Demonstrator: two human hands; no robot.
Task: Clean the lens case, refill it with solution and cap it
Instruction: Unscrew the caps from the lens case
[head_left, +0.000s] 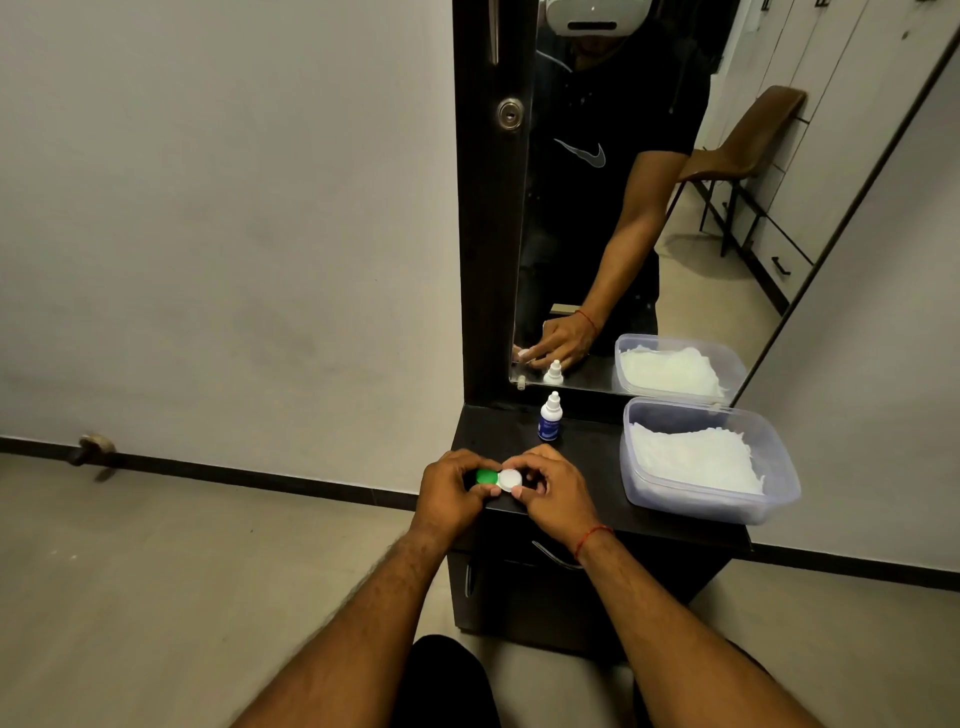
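Note:
A small lens case (498, 479) with a green cap on its left side and a white cap on its right is held just above the front of the dark dresser top (587, 467). My left hand (451, 491) grips the green end. My right hand (551, 488) has its fingertips pinched around the white cap. Both caps sit on the case. A small white solution bottle (550, 418) with a blue label stands upright behind the hands, its cap on.
A clear plastic tub (769, 499) holding white tissues sits on the right of the dresser top. A tall mirror (649, 208) rises behind it. The dresser's front edge and drawer handle (553, 556) lie under my wrists. Bare floor lies to the left.

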